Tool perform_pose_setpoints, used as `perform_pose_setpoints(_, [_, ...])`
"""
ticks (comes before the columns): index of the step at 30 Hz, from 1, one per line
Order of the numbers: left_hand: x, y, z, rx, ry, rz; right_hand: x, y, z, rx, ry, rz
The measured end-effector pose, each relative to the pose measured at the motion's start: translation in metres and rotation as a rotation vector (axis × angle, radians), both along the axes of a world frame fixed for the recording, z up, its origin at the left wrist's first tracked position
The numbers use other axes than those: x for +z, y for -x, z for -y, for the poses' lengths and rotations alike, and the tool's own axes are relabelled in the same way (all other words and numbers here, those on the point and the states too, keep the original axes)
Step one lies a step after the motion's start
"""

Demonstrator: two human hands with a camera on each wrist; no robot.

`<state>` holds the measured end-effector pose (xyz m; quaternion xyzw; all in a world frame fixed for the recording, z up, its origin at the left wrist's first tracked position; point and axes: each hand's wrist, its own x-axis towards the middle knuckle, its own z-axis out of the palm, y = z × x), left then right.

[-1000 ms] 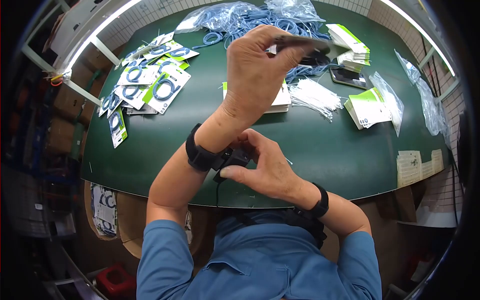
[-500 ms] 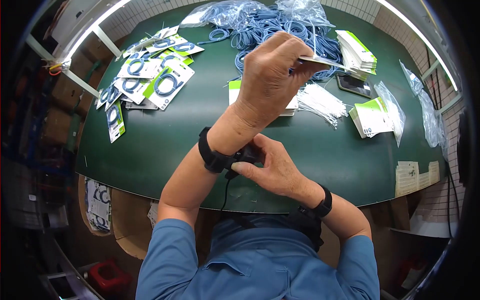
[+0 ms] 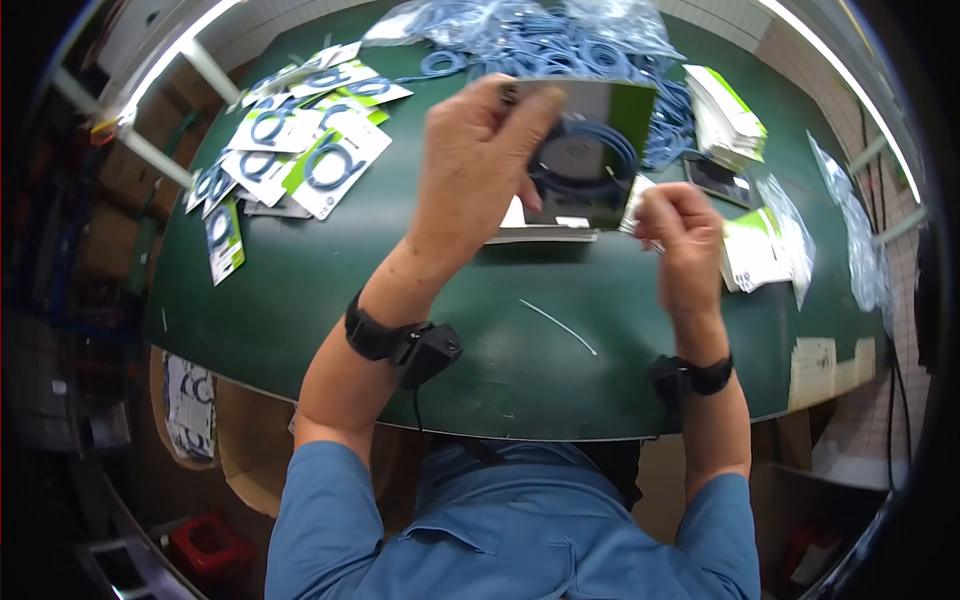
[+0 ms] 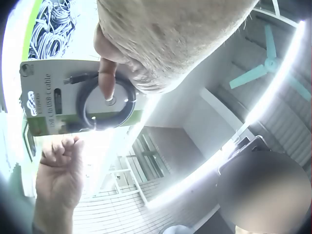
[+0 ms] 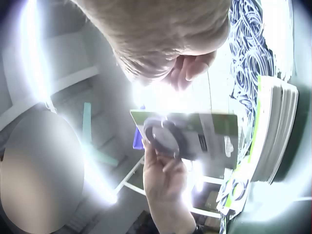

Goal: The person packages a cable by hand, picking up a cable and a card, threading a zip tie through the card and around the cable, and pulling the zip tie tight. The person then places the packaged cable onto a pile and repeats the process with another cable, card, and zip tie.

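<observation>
My left hand (image 3: pixel 470 150) grips a packaging card (image 3: pixel 600 100) by its left side and holds it up over the table. A dark blue USB-C cable (image 4: pixel 85 105), coiled in a ring, is fastened to that card, and one finger lies across the coil in the left wrist view. My right hand (image 3: pixel 685 235) is raised beside the card's lower right corner, its fingers curled; I cannot tell whether they pinch anything. A single white cable tie (image 3: pixel 558 327) lies on the table in front. Behind the held card sits a stack of cards (image 3: pixel 540 235), partly hidden.
Finished-looking cards with cables (image 3: pixel 300 150) lie heaped at left. Coiled blue cables (image 3: pixel 560 45) and clear bags fill the back. At right are card stacks (image 3: pixel 725 115), a phone (image 3: pixel 718 180) and plastic bags (image 3: pixel 850 230). Cardboard boxes (image 3: pixel 250 440) stand below the table's front edge.
My right hand has left the camera on my left wrist and moved right and up to the card. My left hand has turned the card from edge-on to show its cable.
</observation>
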<state>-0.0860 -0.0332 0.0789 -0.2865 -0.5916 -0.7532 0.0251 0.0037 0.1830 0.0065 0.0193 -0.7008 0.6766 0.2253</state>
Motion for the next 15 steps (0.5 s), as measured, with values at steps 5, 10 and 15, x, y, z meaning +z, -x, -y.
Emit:
perform_pose_setpoints(5, [-0.019, -0.001, 0.008, -0.2, 0.232, 0.148, -0.02, 0.019, -0.036, -0.015, 0.11, -0.074])
perform_pose_setpoints(10, [-0.032, -0.011, -0.002, -0.275, 0.246, 0.163, -0.018, 0.004, -0.023, 0.274, 0.118, -0.154])
perform_pose_setpoints(15, [-0.046, -0.019, -0.013, -0.264, 0.232, 0.353, -0.006, -0.018, -0.009, 0.215, -0.166, 0.031])
